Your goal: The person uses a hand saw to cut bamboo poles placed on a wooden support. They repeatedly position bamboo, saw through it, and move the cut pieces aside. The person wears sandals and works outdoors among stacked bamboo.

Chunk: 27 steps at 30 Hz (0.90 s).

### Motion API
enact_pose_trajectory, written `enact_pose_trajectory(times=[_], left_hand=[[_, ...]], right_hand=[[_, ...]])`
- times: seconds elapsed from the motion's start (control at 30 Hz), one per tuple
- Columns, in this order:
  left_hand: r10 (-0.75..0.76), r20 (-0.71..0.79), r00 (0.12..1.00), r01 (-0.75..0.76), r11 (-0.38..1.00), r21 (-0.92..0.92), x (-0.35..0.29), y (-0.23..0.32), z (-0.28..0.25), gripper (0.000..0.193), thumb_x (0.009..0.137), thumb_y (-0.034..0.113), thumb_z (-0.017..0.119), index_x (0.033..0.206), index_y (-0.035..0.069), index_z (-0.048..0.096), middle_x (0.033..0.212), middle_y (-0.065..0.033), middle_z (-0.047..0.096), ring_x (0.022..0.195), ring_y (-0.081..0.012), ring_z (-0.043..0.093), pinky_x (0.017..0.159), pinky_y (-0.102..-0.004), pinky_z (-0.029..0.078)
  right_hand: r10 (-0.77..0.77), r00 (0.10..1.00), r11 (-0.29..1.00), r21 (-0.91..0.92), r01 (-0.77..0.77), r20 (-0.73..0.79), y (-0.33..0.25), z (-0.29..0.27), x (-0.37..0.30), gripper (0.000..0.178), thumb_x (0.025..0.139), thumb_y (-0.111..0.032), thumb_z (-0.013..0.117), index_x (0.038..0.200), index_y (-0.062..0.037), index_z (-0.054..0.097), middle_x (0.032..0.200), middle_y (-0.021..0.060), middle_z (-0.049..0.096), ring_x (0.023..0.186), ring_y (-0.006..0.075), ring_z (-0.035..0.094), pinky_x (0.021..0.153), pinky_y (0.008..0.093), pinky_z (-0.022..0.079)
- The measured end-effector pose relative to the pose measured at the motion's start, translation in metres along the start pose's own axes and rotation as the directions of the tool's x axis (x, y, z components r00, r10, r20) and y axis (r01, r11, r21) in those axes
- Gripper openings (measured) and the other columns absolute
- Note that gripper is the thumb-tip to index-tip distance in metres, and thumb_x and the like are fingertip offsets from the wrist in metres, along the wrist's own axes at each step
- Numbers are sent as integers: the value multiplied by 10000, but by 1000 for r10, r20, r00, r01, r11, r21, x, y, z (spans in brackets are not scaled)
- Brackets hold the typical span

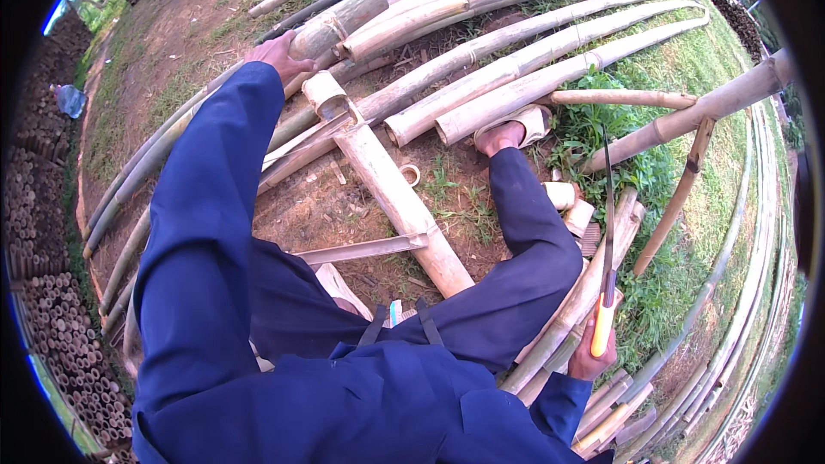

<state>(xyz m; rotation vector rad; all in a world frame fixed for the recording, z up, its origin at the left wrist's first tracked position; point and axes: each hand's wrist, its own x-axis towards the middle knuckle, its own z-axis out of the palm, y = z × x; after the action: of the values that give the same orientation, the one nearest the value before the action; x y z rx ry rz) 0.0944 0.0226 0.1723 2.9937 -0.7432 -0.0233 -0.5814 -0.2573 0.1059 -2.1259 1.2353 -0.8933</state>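
Observation:
My left hand [284, 60], arm stretched forward, is wrapped round the near end of a thick bamboo piece [344, 21]. That piece lies at a slant over other poles, its far end toward the upper right. In my right hand [595, 357], low on the right, is a handsaw [609, 241]; its yellow, white and orange handle sits in my fingers and its dark blade points up, away from any bamboo being cut. Between my legs a bamboo post [395, 193] slants away from me, with a notched, cup-like end [325, 94] beyond it. A bamboo strip [365, 249] crosses the post.
Long bamboo poles [533, 51] lie across the far side. A bamboo ring [410, 174] is on the soil. Short cut pieces [561, 196] lie right of my sandalled foot [507, 133]. A propped pole frame [687, 125] stands right; stacked cut bamboo [77, 335] lines the left.

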Motion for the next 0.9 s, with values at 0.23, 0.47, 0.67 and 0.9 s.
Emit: enact_pose_trajectory(times=[0.23,0.47,0.67,0.9], left_hand=[[-7,135,991,12,999,-42,42,9,68,936,735,651,787,1452,102,536,1339,-175,657,1271,-346,609,1069,-465,459],[72,397,915,-64,997,-32,65,19,128,812,740,610,802,1278,22,642,1271,-220,677,1214,-347,639,1070,-465,444],[252,111,961,-261,962,76,60,29,135,1023,733,679,797,1495,101,437,1360,-209,610,1298,-369,569,1124,-486,417],[58,-306,950,-153,943,-294,-8,-83,1,740,928,591,677,1503,171,476,1376,-160,623,1147,-338,674,1000,-465,526]], right_hand=[[-164,986,895,-415,164,37,77,33,-58,127,917,-60,694,1016,16,716,775,131,667,669,280,659,627,374,522],[-253,950,812,-495,310,181,94,55,-73,155,854,-44,693,1004,-6,697,846,182,693,794,354,700,714,434,561],[-203,824,796,-402,454,529,106,57,-86,198,809,-29,698,1007,-8,707,894,182,714,876,366,712,787,448,574],[169,939,947,-314,-69,301,67,20,40,194,861,54,580,1012,-13,682,846,114,709,790,206,688,763,321,554]])
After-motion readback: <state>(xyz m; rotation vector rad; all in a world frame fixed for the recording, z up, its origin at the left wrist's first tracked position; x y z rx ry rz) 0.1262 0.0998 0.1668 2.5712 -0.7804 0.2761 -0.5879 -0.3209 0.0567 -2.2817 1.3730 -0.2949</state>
